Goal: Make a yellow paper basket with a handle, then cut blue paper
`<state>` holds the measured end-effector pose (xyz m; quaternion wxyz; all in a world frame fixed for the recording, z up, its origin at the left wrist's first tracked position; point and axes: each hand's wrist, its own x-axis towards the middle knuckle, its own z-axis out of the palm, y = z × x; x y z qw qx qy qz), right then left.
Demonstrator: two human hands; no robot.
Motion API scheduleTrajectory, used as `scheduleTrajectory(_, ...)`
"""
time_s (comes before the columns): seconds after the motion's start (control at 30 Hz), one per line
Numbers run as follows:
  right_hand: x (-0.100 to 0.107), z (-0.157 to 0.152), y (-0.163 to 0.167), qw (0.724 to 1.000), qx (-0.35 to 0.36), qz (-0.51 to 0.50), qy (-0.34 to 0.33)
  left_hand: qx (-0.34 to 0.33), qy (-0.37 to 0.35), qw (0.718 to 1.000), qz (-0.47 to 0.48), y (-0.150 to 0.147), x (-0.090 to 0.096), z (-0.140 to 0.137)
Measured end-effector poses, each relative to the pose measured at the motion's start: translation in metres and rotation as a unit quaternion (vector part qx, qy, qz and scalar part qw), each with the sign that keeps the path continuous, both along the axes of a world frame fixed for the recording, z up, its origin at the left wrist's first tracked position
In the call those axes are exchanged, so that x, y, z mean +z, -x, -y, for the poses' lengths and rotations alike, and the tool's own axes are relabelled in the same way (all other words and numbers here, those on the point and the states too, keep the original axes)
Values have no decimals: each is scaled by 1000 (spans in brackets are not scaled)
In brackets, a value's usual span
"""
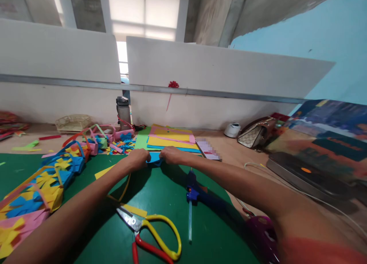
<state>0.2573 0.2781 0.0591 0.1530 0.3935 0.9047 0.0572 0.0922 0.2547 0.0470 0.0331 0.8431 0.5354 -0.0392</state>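
Both arms reach forward over the green mat (160,191). A small folded piece of blue paper (155,159) is stretched between my hands. Its left end is pinched in my left hand (139,159), and my right hand (171,155) grips the other end; the fingertips are partly hidden. Scissors (149,227) with one yellow and one red handle lie spread near the front. To their right is a blue glue gun (192,190) with a clear glue stick poking out. Yellow paper (104,172) and a thin yellow strip (125,189) are by my left forearm.
Paper baskets (57,172) with paper flowers line the left side. Coloured sheets (172,136), paper scraps (123,143) and a grey bottle (123,113) stand at the back. A handbag (254,134), a dark case (304,176) and a cable (298,187) lie to the right.
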Motion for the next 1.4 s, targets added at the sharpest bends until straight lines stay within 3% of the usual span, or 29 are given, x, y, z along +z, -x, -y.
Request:
scheduleTrajectory(0.4, 1, -4, -4, 998, -5, -56, 24, 4, -7, 999, 35, -2, -2, -1)
scheduleTrajectory(0.6, 14, -2, -9, 993, -13, -112, 33, 23, -40, 995, 86, 2, -10, -5)
scheduleTrajectory(0.8, 37, -1, -19, 972, -105, -210, -29, 46, -92, 974, 204, 16, 4, -12)
scheduleTrajectory(0.93, 48, 26, -21, 938, -167, -291, -88, 8, -66, 945, 321, 14, 6, -2)
scheduleTrajectory(1.07, 56, 77, -18, 923, -179, -324, -104, -11, -11, 902, 431, 4, 0, 30)
scheduleTrajectory(1.27, 45, 154, -8, 943, -135, -287, -100, 23, 24, 835, 549, -2, 1, 100)
scheduleTrajectory(1.3, 39, 166, -8, 945, -126, -279, -117, 41, 36, 812, 582, -2, 1, 111)
scheduleTrajectory(1.4, 18, 195, -11, 926, -11, -305, -222, 137, 158, 632, 746, -5, -1, 142)
